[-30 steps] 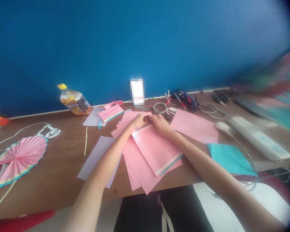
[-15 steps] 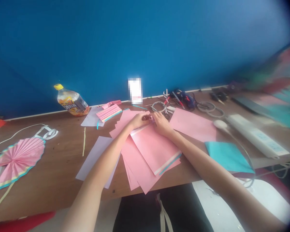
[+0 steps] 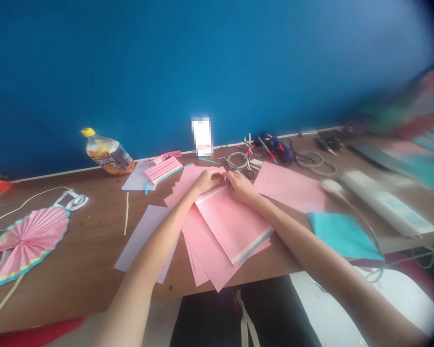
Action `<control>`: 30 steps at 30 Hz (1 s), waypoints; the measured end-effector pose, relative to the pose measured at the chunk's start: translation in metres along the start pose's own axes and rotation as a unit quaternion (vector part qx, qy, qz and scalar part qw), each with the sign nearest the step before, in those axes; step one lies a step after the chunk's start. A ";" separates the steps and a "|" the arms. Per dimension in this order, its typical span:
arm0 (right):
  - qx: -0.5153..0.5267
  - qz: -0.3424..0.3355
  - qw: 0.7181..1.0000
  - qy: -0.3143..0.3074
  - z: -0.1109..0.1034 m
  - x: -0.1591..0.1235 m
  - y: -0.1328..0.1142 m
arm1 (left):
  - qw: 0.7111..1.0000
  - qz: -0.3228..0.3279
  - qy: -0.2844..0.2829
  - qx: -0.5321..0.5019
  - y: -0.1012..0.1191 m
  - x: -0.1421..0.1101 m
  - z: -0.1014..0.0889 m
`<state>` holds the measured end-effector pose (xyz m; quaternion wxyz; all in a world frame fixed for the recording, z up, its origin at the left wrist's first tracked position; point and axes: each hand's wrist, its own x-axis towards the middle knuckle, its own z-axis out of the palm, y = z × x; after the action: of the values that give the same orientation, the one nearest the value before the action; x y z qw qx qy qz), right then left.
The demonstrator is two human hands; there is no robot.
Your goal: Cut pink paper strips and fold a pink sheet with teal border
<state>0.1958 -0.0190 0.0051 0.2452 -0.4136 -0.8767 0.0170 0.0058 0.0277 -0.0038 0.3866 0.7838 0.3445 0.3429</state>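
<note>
Head view had the banded pink sheet in front of you at mid-table, lying askew on a loose stack of plain pink sheets. Its long axis ran from far left to near right, so the end with the cream and blue bands pointed toward you and slightly right, while the white-edged far end lay under your fingers. Your left hand and right hand met there, fingers bent inward; whether they pinched the paper or only pressed it, you could not tell, as the fingertips were hidden.

Your right forearm passed close along the sheet's right corner, and your left forearm crossed a lavender sheet on the left. Far left of your hands lay a pleated pink piece, with a tilted bottle beyond it; a pink fan was spread at the left. On the right were another pink sheet, a turquoise paper nearer you and a white power strip farther right.
</note>
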 end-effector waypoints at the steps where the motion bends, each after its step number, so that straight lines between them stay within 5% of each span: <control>1: -0.001 -0.004 1.000 0.001 0.000 0.000 0.000 | 1.000 -0.004 -0.004 0.001 -0.001 0.001 0.000; 8: -0.010 0.012 1.000 0.022 -0.001 -0.001 -0.001 | 0.999 -0.015 -0.042 0.004 -0.002 0.003 -0.003; 14: -0.012 0.043 0.999 0.019 -0.001 -0.001 -0.001 | 0.991 0.004 -0.078 0.108 0.025 -0.002 -0.011; 20: -0.014 0.032 0.999 0.026 -0.001 -0.001 -0.001 | 0.966 -0.104 -0.101 0.212 0.042 -0.002 -0.001; 26: 0.025 0.018 0.998 0.059 -0.003 -0.002 0.000 | 0.971 -0.079 -0.108 0.199 0.046 -0.002 0.000; 30: 0.071 0.041 0.995 0.061 -0.005 -0.002 0.000 | 0.965 -0.143 -0.127 0.182 0.046 -0.005 -0.004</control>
<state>0.1988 -0.0215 0.0085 0.3258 -0.4309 -0.8391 0.0643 0.0131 0.0041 0.0351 0.3235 0.8205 0.4575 0.1131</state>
